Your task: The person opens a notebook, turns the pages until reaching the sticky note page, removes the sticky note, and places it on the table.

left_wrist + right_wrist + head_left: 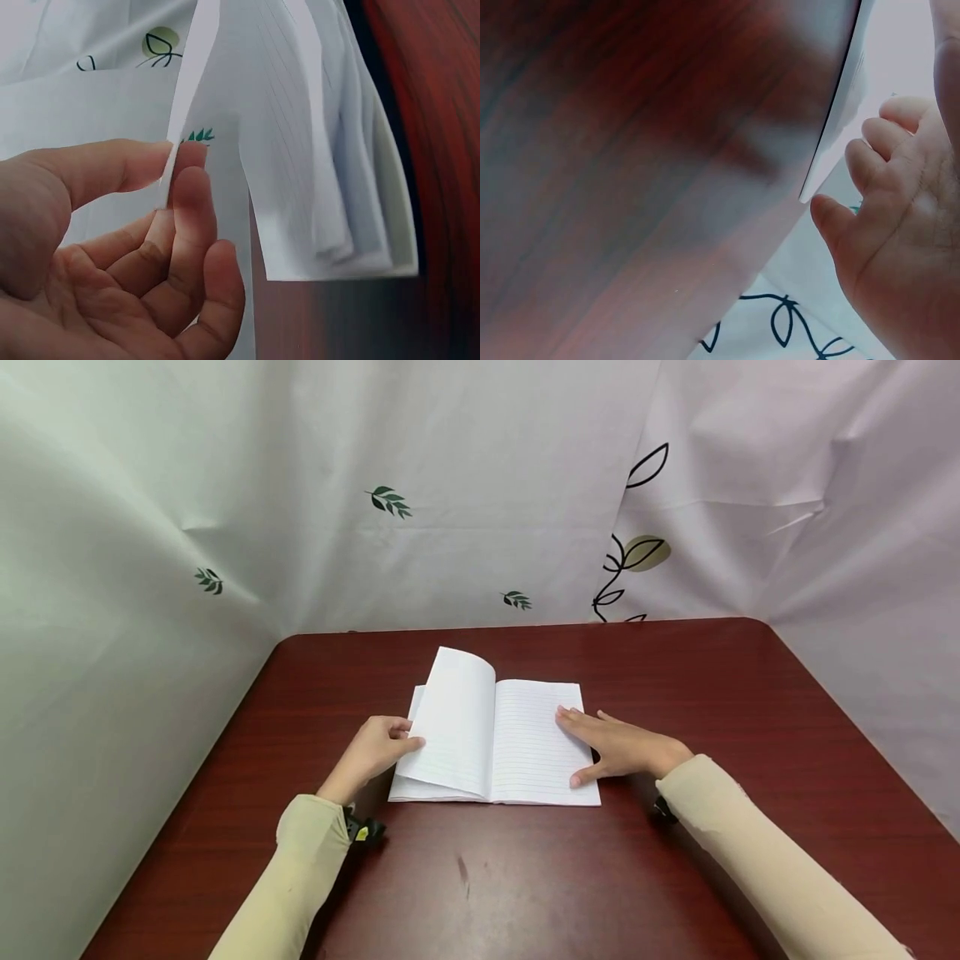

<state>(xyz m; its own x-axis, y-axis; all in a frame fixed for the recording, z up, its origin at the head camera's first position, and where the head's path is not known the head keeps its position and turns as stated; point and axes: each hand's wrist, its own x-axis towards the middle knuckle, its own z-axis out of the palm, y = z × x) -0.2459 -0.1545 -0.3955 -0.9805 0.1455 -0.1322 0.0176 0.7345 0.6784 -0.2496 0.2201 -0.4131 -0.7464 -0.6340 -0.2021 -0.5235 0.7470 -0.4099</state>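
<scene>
A notebook (534,743) with lined white paper lies spread on the table. One page (453,718) on its left side is lifted and curves up from the spine. My left hand (377,747) pinches that page's outer edge between thumb and fingers; in the left wrist view the left hand (142,232) shows the page edge between thumb and forefinger. My right hand (618,747) rests on the right-hand page near its outer edge, fingers spread and fairly straight. In the right wrist view the palm of the right hand (900,202) shows beside the notebook's edge.
The dark red wooden table (480,877) has rounded far corners and a few dark marks near the front. A pale cloth with leaf prints (480,502) hangs behind it and along both sides. Each wrist wears a small black camera (366,829) below a cream sleeve.
</scene>
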